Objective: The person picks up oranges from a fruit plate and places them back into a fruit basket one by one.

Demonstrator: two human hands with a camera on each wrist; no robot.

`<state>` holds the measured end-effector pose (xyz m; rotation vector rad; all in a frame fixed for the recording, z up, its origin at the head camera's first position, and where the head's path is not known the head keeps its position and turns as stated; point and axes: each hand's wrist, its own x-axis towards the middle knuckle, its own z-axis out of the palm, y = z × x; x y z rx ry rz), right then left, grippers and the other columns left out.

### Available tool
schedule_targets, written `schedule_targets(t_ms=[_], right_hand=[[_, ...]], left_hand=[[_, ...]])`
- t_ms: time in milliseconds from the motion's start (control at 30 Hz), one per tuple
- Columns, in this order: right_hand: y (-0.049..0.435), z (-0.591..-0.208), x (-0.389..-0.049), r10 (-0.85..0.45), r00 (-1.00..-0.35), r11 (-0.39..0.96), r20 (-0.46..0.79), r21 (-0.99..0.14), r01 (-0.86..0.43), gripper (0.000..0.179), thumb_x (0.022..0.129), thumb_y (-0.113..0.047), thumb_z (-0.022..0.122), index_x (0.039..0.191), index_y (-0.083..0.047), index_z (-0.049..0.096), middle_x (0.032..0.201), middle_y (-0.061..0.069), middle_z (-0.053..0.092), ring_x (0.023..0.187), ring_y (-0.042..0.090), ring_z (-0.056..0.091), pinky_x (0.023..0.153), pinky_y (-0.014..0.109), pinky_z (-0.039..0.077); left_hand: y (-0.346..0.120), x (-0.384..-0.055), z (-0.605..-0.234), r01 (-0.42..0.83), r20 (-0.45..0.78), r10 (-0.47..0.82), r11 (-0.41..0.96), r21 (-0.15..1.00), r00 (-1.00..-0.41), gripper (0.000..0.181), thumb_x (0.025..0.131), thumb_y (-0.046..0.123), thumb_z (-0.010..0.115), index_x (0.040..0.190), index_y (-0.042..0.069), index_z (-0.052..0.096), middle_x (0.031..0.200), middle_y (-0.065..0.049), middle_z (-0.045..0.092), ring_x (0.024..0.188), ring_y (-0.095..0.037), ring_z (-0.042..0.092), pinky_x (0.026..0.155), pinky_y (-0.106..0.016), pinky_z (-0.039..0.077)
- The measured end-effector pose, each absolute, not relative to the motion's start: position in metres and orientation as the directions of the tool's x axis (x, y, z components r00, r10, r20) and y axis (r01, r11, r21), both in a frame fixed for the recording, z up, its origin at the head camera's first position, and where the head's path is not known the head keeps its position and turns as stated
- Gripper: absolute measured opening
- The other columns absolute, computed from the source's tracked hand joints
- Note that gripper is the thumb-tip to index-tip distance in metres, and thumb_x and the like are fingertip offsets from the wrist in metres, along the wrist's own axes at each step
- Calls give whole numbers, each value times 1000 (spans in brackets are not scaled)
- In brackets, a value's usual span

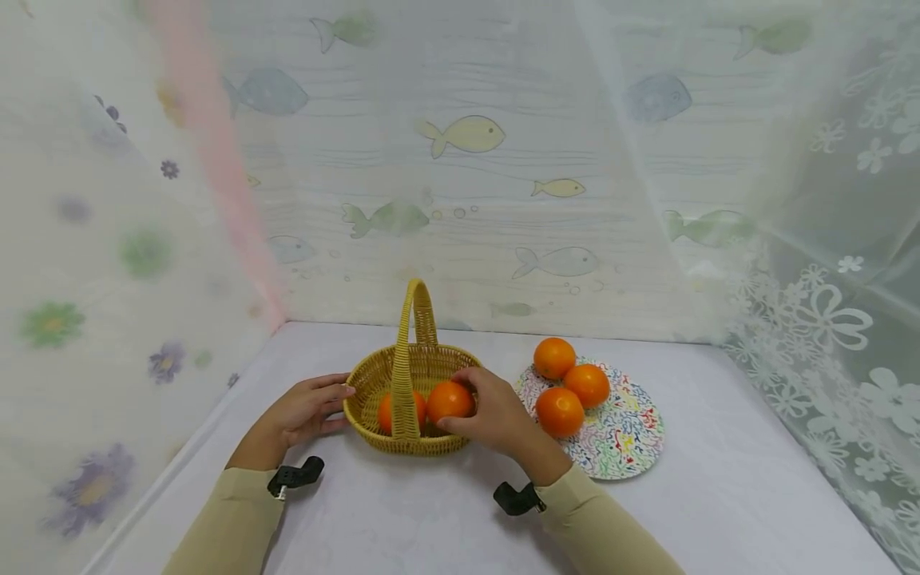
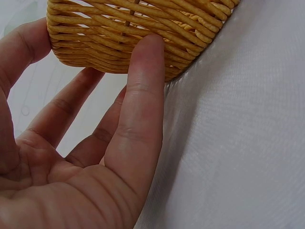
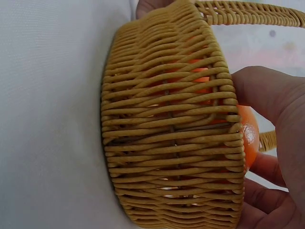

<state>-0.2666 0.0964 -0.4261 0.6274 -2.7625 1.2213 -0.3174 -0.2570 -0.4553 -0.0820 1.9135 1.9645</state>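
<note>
A yellow wicker basket [image 1: 446,444] with a tall arched handle stands on the white table. My left hand [image 1: 309,409] touches its left side; in the left wrist view the fingers are spread and fairly straight against the woven wall [image 2: 105,43]. Inside the basket's right part, my right hand [image 1: 496,411] holds an orange [image 1: 449,402] between thumb and fingers. The right wrist view shows this orange [image 3: 250,136] just above the rim, partly behind the weave. Another orange [image 1: 385,414] lies in the basket, partly hidden by the handle.
Right of the basket, a round plate [image 1: 632,439] with a multicoloured pattern bears three oranges [image 1: 560,412] at its left side. A white cloth [image 1: 402,519] covers the table. Fish-printed curtains [image 1: 474,239] hang behind, with flowered ones at both sides.
</note>
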Motion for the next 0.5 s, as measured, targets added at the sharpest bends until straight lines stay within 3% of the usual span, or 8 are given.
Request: schedule_targets(t_ms=[500], right_hand=[[92, -432, -264, -340, -919, 607, 202, -699, -378, 60, 84, -44, 85, 130, -18, 60, 124, -4, 65, 107, 15, 62, 91, 37, 60]], left_hand=[[-257, -316, -455, -325, -319, 242, 15, 946, -917, 69, 101, 23, 68, 160, 5, 35, 137, -7, 64, 113, -18, 69, 93, -42, 61]])
